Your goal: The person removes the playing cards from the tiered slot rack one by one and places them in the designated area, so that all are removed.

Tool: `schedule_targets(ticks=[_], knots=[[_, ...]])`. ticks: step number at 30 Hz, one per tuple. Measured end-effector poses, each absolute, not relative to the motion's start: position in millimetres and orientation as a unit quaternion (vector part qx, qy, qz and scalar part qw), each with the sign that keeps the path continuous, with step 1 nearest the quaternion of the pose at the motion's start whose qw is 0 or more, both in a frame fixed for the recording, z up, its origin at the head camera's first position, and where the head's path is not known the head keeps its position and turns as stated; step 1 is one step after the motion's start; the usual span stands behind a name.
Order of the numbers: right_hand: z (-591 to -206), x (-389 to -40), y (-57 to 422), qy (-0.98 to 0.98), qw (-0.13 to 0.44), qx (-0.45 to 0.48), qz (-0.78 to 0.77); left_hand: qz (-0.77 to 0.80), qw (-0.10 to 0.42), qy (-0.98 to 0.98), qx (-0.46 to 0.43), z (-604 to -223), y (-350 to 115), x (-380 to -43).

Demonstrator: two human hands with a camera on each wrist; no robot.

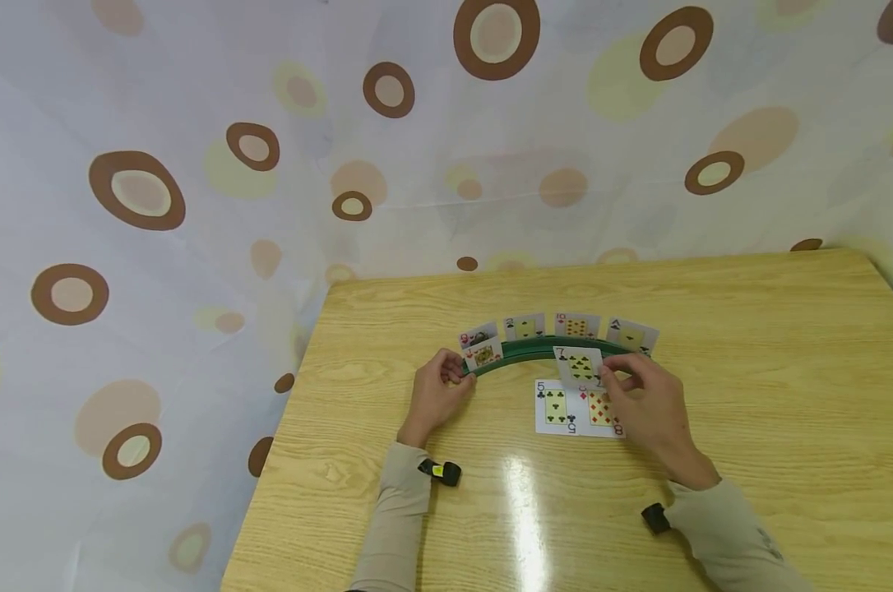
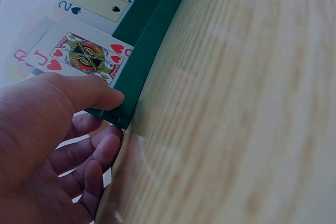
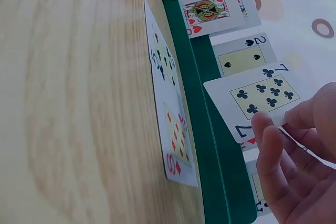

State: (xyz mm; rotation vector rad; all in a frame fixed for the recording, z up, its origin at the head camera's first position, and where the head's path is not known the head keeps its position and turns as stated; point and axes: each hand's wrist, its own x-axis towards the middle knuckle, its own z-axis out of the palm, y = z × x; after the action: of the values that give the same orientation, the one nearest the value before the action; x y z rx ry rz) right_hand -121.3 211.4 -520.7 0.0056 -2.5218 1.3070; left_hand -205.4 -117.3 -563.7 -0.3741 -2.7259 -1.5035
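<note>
A curved green card holder (image 1: 526,357) stands on the table. My left hand (image 1: 437,395) grips its left end, thumb on the front wall and the other fingers curled behind. My right hand (image 1: 650,403) pinches the seven of clubs (image 3: 265,95) by its edge, face toward me, in front of the holder. The jack of hearts (image 2: 86,56) stands at the holder's left end, partly covering a red queen (image 1: 478,335). Along the back slot follow the two of spades (image 3: 244,56), a red ten (image 1: 577,326) and a black ace (image 1: 631,335).
The five of clubs (image 1: 555,407) and the eight of diamonds (image 1: 600,403) lie face up side by side on the wooden table (image 1: 358,493), just in front of the holder. A patterned curtain (image 1: 432,123) hangs behind the table's far edge.
</note>
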Motion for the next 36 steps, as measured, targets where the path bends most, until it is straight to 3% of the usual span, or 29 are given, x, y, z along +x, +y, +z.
schedule_targets(ticks=[19,36], knots=[[-527.8,-101.4,239.1,-0.876,0.161,-0.021,0.453,-0.476,0.011,-0.871,-0.122,-563.7,-116.6,-205.4],[-534.0,-91.0,268.2,-0.882,0.12,-0.066,0.451,-0.478,0.0,-0.871,-0.116,-564.5,-116.3,-206.3]])
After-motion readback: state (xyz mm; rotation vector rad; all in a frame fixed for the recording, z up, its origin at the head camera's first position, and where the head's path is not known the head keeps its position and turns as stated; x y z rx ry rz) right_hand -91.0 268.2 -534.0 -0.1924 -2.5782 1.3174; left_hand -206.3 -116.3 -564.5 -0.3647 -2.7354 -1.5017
